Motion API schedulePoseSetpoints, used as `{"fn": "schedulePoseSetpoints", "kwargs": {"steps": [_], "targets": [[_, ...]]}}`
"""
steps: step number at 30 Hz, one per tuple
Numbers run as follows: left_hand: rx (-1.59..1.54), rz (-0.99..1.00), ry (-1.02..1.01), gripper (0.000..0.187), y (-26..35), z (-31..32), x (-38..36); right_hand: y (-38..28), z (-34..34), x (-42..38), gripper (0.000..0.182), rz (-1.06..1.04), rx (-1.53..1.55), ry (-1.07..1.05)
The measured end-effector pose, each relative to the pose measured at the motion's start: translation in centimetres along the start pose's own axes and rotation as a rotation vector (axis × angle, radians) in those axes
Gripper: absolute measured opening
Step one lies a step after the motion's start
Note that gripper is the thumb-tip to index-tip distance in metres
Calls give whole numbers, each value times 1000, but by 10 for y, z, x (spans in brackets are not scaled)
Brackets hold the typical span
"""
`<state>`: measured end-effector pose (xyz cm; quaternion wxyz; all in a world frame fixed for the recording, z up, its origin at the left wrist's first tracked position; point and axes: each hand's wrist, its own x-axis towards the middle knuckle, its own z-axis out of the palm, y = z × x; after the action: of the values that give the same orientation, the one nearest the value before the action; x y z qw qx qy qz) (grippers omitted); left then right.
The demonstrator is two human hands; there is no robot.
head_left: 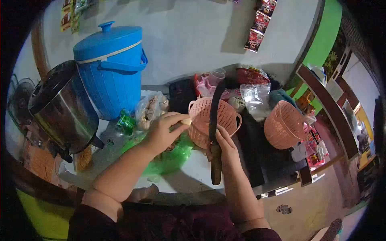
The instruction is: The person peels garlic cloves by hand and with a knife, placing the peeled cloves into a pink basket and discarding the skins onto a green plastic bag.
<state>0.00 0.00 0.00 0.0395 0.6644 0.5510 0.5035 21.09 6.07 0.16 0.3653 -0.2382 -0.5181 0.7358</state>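
Observation:
My left hand [165,130] pinches a small pale piece that looks like a garlic clove [186,121] between thumb and fingertips. My right hand [226,149] is wrapped round the wooden handle of a knife [216,114], whose long dark blade points upward. Directly behind the blade stands a pink perforated basket [196,109], its inside partly hidden by the knife. Below my left forearm and wrist lies a green plastic bag [177,157], with its contents mostly covered. A clear bag of pale bulbs [152,107] sits just beyond my left hand.
A large blue lidded bucket [114,86] and a dark metal pot [66,108] stand at the left. Another pink basket [283,126] is on the right, near a clear plastic packet [257,100]. Coffee sachets [257,30] hang on the wall.

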Motion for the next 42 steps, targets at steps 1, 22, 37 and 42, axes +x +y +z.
{"fn": "schedulePoseSetpoints", "kwargs": {"steps": [1,22,37,42], "targets": [[-3,43,3,33,2,6,8,0,-3,0,38,-15,20,16],[119,-227,181,9,-44,-57,-34,22,36,26,40,-18,-342,-265],[699,-30,-796,33,-81,12,-12,68,44,58,53,-310,-823,-89],[732,103,-795,45,-111,28,-22,67,43,61,58,-419,-873,-90]]}}
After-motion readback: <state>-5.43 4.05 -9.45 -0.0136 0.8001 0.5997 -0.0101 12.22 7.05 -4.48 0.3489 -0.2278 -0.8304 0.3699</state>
